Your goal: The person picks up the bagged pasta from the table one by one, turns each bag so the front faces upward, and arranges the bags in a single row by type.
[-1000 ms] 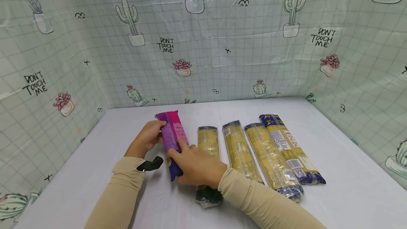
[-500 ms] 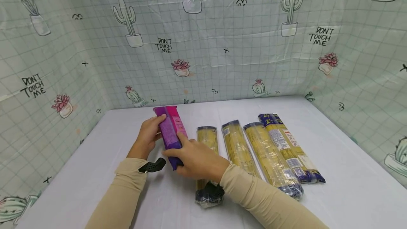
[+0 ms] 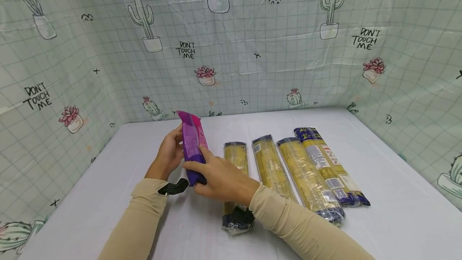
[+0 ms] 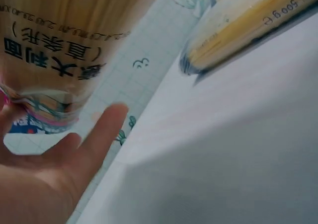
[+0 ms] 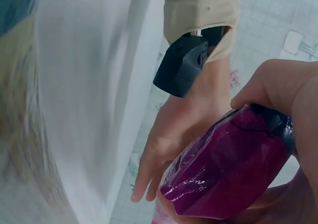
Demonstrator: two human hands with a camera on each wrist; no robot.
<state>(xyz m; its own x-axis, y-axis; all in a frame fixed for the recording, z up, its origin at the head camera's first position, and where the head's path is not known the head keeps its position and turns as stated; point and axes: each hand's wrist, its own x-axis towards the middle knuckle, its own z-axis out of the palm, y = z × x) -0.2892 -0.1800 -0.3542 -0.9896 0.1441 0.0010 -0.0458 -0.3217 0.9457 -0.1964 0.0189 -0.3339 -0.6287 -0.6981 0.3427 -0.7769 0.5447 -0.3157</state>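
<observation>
A spaghetti pack (image 3: pixel 192 141) in purple and pink wrapping is held up over the left part of the table, its far end tilted upward. My right hand (image 3: pixel 221 177) grips its near end, thumb on one side and fingers on the other. At its left edge, my left hand (image 3: pixel 169 152) touches it with fingers mostly straight. In the left wrist view, the clear underside of the spaghetti pack (image 4: pixel 54 45) shows strands and printed letters, above the extended fingers (image 4: pixel 102 134). The right wrist view shows its shiny purple end flap (image 5: pixel 223 169), with the left hand (image 5: pixel 179 129) beyond.
Right of the hands lie several yellow spaghetti packs, among them one partly under the right forearm (image 3: pixel 236 157), a second (image 3: pixel 272 167), a third (image 3: pixel 306 175) and a blue-ended one (image 3: pixel 330 167). The white table (image 3: pixel 108 196) meets a patterned cloth backdrop (image 3: pixel 238 79).
The purple pack has risen and its far end has tipped up and turned. The left thumb, earlier on its face, has slid to the left edge. The yellow packs stay put.
</observation>
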